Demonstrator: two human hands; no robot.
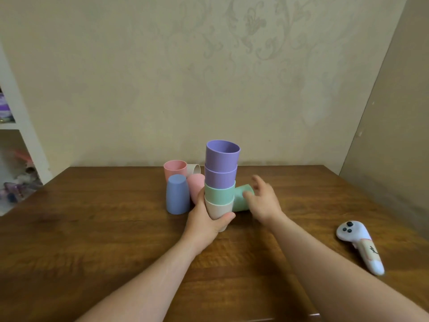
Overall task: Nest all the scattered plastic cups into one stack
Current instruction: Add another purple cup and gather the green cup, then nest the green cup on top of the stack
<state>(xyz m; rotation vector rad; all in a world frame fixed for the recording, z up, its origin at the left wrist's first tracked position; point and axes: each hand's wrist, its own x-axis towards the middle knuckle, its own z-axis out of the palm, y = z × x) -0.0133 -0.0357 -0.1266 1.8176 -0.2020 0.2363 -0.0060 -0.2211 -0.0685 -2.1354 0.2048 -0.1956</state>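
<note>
Our left hand has its fingers wrapped tight round the beige cup at the bottom of the stack, thumb on the far left side, holding the whole column upright just above the wooden table. Nested into that beige cup we see a mint cup, then two purple cups, the upper one with its mouth open to us. Our right hand is spread loose, fingers apart and slightly blurred, the fingertips at a second mint cup lying on its side just behind the stack (whether they actually press on it, we cannot tell). To the left of the stack stand an upturned blue cup and, close beside it, a pink cup partly hidden by our left hand. Behind them sits another pink cup, upright, with a beige cup on its side next to it. Far right on the table lies a white controller.
</note>
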